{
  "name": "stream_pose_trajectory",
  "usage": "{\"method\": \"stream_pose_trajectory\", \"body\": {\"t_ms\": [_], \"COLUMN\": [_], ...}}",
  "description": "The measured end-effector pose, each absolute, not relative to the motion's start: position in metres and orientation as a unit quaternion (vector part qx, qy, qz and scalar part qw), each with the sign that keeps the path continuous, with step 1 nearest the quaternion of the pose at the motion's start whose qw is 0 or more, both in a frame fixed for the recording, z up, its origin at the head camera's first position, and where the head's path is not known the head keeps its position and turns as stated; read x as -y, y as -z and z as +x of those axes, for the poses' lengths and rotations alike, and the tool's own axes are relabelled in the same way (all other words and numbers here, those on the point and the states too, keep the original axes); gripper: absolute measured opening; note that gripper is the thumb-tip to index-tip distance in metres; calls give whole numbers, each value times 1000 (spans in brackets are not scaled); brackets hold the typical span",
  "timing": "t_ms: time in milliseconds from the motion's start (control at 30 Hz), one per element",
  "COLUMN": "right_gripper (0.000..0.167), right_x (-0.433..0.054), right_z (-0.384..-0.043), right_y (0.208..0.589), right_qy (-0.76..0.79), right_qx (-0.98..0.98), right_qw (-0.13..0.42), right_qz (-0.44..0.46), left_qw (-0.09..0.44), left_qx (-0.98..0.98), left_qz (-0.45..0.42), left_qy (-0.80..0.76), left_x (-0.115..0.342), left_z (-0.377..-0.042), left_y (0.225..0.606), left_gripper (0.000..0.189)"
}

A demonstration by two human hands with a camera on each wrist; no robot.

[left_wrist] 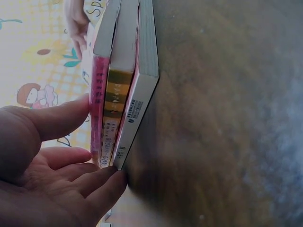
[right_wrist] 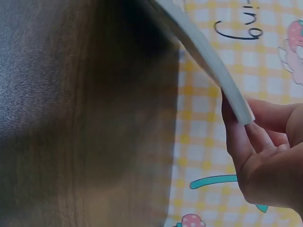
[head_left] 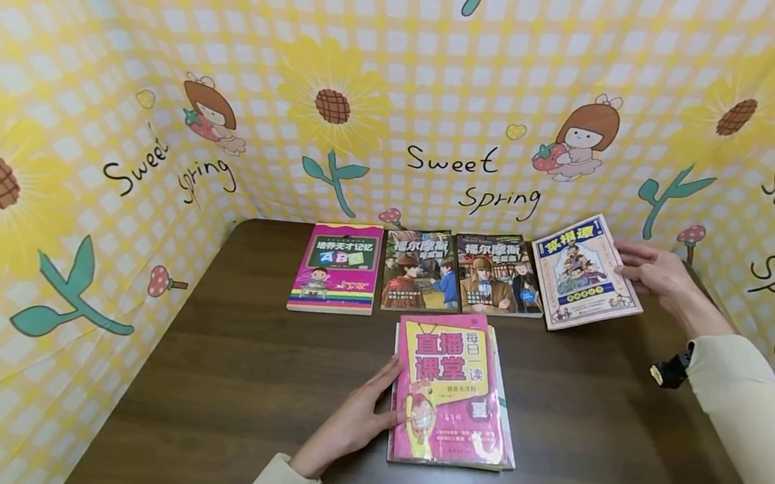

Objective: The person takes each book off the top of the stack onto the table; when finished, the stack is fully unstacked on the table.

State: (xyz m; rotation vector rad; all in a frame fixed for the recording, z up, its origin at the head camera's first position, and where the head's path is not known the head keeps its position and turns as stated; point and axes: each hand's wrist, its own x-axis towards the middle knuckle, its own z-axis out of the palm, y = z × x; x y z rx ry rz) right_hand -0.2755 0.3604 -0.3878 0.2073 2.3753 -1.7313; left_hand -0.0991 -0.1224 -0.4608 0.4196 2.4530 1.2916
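My right hand (head_left: 660,275) pinches the right edge of a pale book (head_left: 577,274) with a blue-and-yellow title, at the right end of a row. In the right wrist view that book (right_wrist: 208,56) bends slightly, its edge raised off the table between thumb and fingers. Against the left side of a stack of three books rests my left hand (head_left: 356,420), fingers straight along the spines and thumb at the top cover. The top book (head_left: 448,395) is pink and yellow. Under it, the left wrist view shows a yellow-spined book (left_wrist: 117,92) and a white-spined book (left_wrist: 137,99).
Left of the raised book, the row holds two comic-style detective books (head_left: 498,275) (head_left: 418,270) and a magenta ABC book (head_left: 337,268). The dark wooden table (head_left: 235,373) meets a yellow checked cloth (head_left: 379,122) at the back and sides.
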Motion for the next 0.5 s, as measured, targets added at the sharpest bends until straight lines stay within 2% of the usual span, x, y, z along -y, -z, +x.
{"method": "stream_pose_trajectory", "body": {"t_ms": [500], "right_gripper": [55], "right_x": [-354], "right_z": [-292], "right_y": [415], "right_qy": [477], "right_qx": [-872], "right_qw": [42], "right_qz": [103], "left_qw": [166], "left_qx": [-866], "left_qz": [147], "left_qy": [-448], "left_x": [123], "left_z": [-99], "left_y": [461], "left_gripper": [70]}}
